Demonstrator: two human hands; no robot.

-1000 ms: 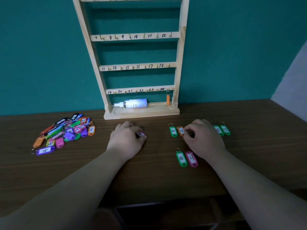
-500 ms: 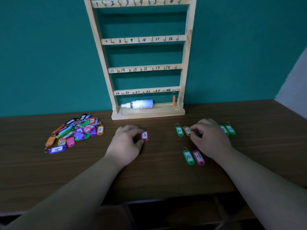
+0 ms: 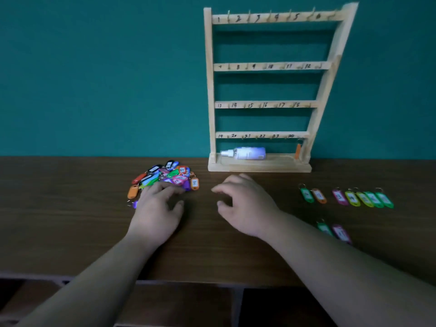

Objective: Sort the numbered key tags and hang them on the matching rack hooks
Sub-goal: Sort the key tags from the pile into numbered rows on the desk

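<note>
Table gap between left hand, right hand

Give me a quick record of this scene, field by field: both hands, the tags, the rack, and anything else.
left hand: open, fingertips at the pile's near edge
right hand: open, holds nothing
pile: unsorted tags on the table, left of the rack
row: seven tags side by side, right of the hands
pair: two tags, nearer than the row
rack: hooks numbered 1 to 24; one orange tag hangs by 24
bottle: lying on the rack's base
</note>
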